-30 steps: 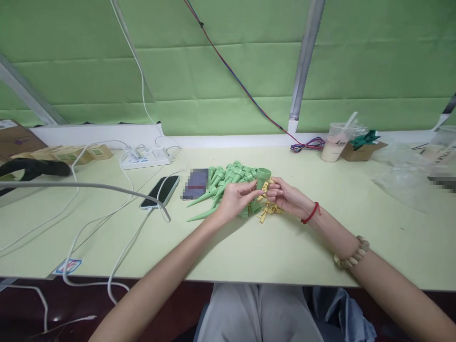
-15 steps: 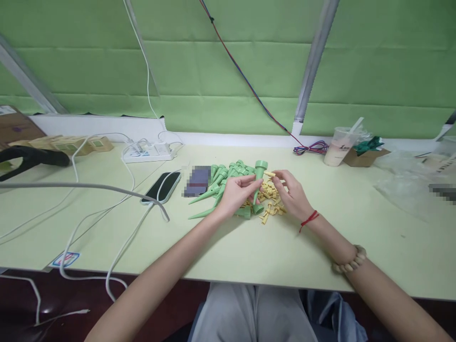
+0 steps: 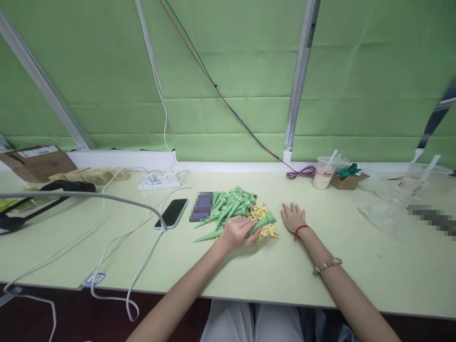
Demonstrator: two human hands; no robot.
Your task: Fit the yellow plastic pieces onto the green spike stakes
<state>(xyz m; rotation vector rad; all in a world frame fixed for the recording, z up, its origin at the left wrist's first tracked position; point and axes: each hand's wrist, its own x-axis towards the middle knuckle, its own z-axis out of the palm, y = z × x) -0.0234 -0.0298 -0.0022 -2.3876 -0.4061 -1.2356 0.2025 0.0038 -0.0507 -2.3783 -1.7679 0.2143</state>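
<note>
My left hand is closed round a green plastic spike, whose wide capped end points up and to the right. Its tapering part is mostly hidden in the fingers. Behind and left of this hand lies a pile of similar green spikes. Small yellow plastic pieces are scattered beside and under the held spike. To the right of them, my right hand rests on the table with its fingers spread and nothing in it.
A phone and a pixelated dark item lie left of the pile. White cables loop across the table's left side from a power strip. At the right stand a drink cup, a small box and clear plastic bags.
My right hand has moved from the spike and a yellow piece down onto the table at the right. My left hand has lowered and tilted the green spike. The head view has shifted.
</note>
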